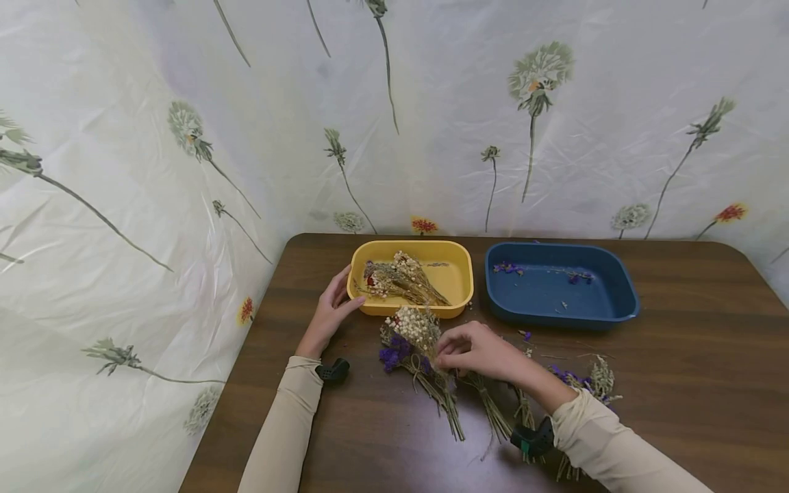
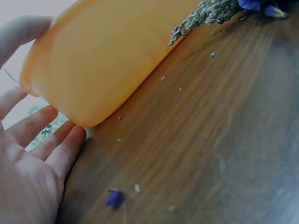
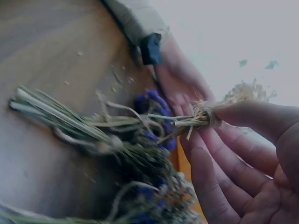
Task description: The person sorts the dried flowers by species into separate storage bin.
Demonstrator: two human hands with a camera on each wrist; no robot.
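Note:
My left hand (image 1: pixel 331 308) holds the left end of a yellow plastic tray (image 1: pixel 459 274), thumb at the rim and fingers along the outer side. Inside the tray lies a dried bouquet (image 1: pixel 409 281) with cream blossoms and straw-coloured stems. Just in front of the tray, my right hand (image 1: pixel 483 350) pinches a small dried-flower bunch (image 3: pixel 198 116) by its short cut stems between thumb and fingers. Its cream heads (image 1: pixel 414 327) point toward the tray. Below it on the table lies a twine-tied bouquet (image 1: pixel 446 404) with purple flowers.
A blue tray (image 1: pixel 561 301) stands to the right, with a few purple bits inside. More tied bouquets (image 1: pixel 493 411) lie under and beside my right forearm, one with purple blossoms (image 1: pixel 570 376). Crumbs and a purple petal (image 2: pixel 114 199) dot the brown table (image 1: pixel 696 356).

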